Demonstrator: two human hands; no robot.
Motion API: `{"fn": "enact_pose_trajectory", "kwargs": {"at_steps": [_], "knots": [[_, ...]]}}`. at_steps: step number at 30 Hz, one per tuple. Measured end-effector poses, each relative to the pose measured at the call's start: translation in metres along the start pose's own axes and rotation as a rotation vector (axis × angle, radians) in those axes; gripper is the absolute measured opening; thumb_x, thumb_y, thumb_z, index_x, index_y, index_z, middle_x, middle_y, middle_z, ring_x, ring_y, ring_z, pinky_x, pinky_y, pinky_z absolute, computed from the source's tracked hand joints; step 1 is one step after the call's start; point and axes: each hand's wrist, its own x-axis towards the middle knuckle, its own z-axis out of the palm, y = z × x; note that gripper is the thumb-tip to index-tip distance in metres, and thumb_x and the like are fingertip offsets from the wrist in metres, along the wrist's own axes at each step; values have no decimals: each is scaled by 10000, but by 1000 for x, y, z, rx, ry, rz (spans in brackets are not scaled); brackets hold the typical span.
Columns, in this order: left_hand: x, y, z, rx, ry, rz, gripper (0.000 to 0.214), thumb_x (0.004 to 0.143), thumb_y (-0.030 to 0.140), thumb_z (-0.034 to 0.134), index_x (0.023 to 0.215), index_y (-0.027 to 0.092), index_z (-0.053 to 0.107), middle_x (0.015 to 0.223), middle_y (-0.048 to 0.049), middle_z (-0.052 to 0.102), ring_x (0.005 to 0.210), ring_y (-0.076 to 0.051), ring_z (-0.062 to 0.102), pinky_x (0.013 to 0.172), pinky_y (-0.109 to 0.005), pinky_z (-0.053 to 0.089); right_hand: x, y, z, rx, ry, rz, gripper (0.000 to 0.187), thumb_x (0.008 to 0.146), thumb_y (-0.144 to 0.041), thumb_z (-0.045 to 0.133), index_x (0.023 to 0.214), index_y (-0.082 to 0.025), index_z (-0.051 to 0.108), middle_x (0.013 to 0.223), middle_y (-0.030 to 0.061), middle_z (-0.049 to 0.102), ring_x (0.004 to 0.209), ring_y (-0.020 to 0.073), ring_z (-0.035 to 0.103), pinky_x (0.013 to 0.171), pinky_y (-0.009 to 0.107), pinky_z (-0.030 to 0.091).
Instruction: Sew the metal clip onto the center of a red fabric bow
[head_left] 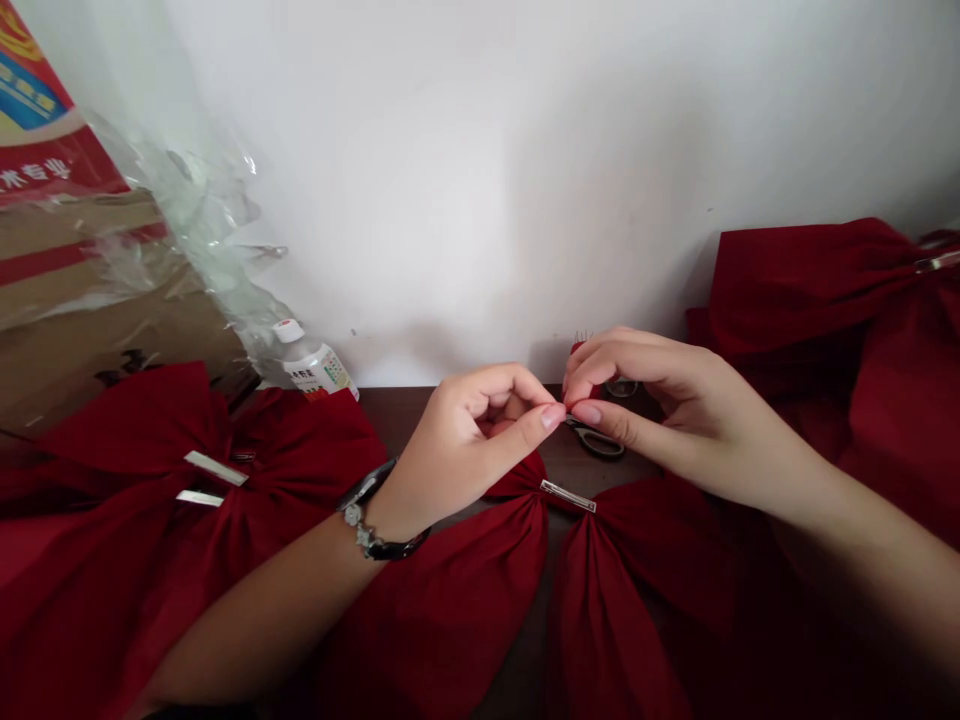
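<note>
Wood table [405,420], white wall [480,200], red bows [450,600], left hand [457,440], right hand [660,410], grips pinched on something tiny [564,408]

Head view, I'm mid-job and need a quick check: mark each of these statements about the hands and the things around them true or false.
1. The left hand wears a bracelet at the wrist. True.
2. The right hand grips the scissors. False: the scissors lie on the dark tabletop below its fingertips.
3. A metal clip sits at the gathered centre of the red bow below the hands. True.
4. The white-capped plastic bottle is right of the hands. False: the plastic bottle is left of them, beside crumpled clear plastic.
</note>
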Motion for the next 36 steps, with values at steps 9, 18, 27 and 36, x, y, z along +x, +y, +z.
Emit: {"fn": "enact_pose_trajectory", "kwargs": {"at_steps": [9,18,27,36], "knots": [[2,-3,0,-97,-26,-17,180,855,260,598,724,136,594,610,39,478,522,-46,360,462,-169,290,2,0,2,-56,-13,-19,98,896,-255,542,863,-174,588,842,35,600,779,135,542,703,257,419],[2,-3,-1,-167,-36,-19,182,841,225,612,682,142,584,566,51,464,503,-46,369,468,-188,297,2,-1,3,-26,-42,-4,107,912,-246,518,851,-173,568,803,17,575,734,116,521,736,255,398],[3,-4,-1,-157,-37,-15,184,835,224,613,672,144,582,573,41,486,515,-54,398,468,-196,305,2,1,4,-17,-72,15,138,938,-255,476,849,-168,536,787,15,536,719,108,484,713,235,385],[2,-2,-1,-85,-13,-30,198,834,264,610,683,144,567,609,25,499,543,-66,400,486,-192,321,0,4,0,95,-25,123,216,943,-354,464,955,-170,577,858,44,593,744,129,528,648,233,399]]}}
